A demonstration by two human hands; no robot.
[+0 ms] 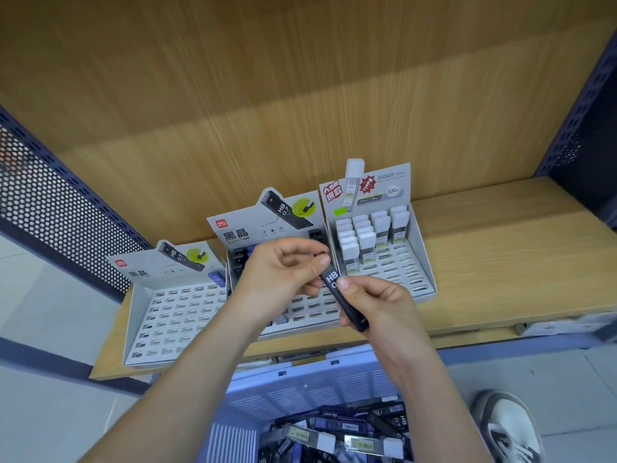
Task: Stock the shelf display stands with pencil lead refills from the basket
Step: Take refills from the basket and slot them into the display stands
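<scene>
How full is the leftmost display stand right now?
Nearly empty: the leftmost stand shows rows of bare slots, with only one blue refill visible at its back right corner.

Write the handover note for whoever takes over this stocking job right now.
Hands: left hand pinches the upper end of a black HB refill; right hand grips the same refill lower down, in front of the middle stand.
Stands: left stand shows one blue refill at its back right, other slots open; middle stand and right stand are filled in the back rows only.
Left to do: slot this refill, then continue from the basket, which holds many more.
</scene>
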